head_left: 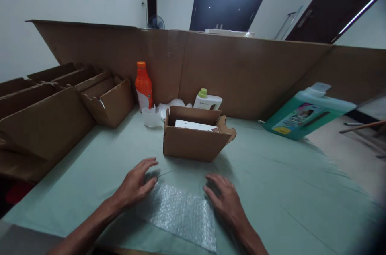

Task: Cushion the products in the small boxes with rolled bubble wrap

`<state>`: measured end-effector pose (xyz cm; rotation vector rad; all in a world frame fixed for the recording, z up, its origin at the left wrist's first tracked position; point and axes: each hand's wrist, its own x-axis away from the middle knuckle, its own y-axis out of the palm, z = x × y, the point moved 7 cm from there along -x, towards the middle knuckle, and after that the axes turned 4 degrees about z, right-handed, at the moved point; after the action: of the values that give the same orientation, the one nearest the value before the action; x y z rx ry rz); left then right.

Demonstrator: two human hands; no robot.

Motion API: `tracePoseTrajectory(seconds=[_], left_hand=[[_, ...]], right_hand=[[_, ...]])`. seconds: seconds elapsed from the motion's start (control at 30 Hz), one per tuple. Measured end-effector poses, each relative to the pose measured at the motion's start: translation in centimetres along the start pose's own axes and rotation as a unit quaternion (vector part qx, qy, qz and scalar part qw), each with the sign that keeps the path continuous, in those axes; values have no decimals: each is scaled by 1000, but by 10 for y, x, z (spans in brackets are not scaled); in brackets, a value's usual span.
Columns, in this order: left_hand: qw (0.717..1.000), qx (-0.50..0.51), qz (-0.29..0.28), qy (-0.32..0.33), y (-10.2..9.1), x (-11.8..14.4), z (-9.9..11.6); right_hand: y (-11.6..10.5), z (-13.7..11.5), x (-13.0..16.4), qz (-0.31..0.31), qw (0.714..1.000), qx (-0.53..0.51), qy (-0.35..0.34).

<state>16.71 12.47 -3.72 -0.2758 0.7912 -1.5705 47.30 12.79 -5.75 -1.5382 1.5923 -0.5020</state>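
Observation:
A sheet of bubble wrap (185, 215) lies flat on the pale green cloth near the table's front edge. My left hand (137, 182) is over its left far corner, fingers apart and holding nothing. At the right far corner is my right hand (223, 198), fingers curved and thumb apart, also with nothing in it. Whether either hand touches the wrap I cannot tell. Just beyond both hands stands a small open cardboard box (196, 142). Inside it a white box (193, 125) shows its top edge.
Behind stand an orange bottle (144, 86), a white translucent cup (151, 117) and a white bottle with a green cap (208, 100). A large green liquid jug (304, 114) leans at right. Open cardboard boxes (57, 118) line the left. A tall cardboard panel (241, 74) closes the back.

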Motion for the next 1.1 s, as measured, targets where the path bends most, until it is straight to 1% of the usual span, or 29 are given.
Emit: tracePoseTrajectory(seconds=[0.07, 0.1, 0.17, 0.23, 0.3, 0.37, 0.4, 0.47, 0.53, 0.6, 0.63, 0.67, 0.7, 0.77, 0.8, 0.87, 0.93, 1.0, 1.07, 1.1], left_hand=[[997, 35, 39, -56, 1, -28, -13], [994, 47, 49, -84, 6, -41, -20], [989, 64, 49, -123, 21, -66, -29], [989, 72, 42, -122, 38, -86, -32], [992, 67, 49, -100, 50, -100, -32], [993, 54, 56, -87, 53, -107, -35], [994, 48, 58, -85, 51, -109, -39], [994, 29, 74, -75, 38, -113, -47], [991, -18, 128, -45, 10, -119, -53], [976, -102, 191, -4, -20, -133, -54], [966, -151, 211, 16, -33, -143, -53], [955, -200, 219, 29, -41, -155, -53], [945, -242, 215, 36, -46, -167, -54], [935, -297, 192, 34, -49, -188, -57], [933, -308, 183, 30, -49, -194, -59], [932, -313, 182, 25, -49, -192, -59], [927, -311, 204, 36, -52, -170, -53], [918, -311, 238, 66, -57, -131, -41], [907, -306, 268, 108, -61, -84, -23], [903, -302, 276, 128, -61, -61, -12]], right_hand=[[-17, 17, -23, 45, 998, -28, 42], [-21, 26, -36, 53, 995, -40, 68], [-20, 41, -62, 36, 990, -60, 122], [-10, 49, -85, 6, 985, -66, 159], [0, 52, -103, 1, 983, -63, 171], [7, 53, -114, 15, 984, -64, 168], [11, 55, -116, 22, 983, -75, 165], [18, 59, -117, 39, 979, -118, 159], [24, 66, -114, 64, 971, -171, 152], [28, 75, -109, 97, 962, -207, 150], [29, 78, -106, 114, 958, -217, 151], [30, 81, -105, 129, 954, -224, 153], [31, 82, -104, 142, 950, -230, 154], [30, 82, -105, 167, 944, -242, 150], [28, 80, -106, 179, 941, -247, 145], [23, 76, -107, 201, 937, -251, 136], [17, 71, -107, 223, 934, -247, 133], [10, 66, -100, 246, 929, -239, 137], [2, 56, -86, 265, 925, -229, 146], [-1, 47, -77, 261, 927, -225, 145]])
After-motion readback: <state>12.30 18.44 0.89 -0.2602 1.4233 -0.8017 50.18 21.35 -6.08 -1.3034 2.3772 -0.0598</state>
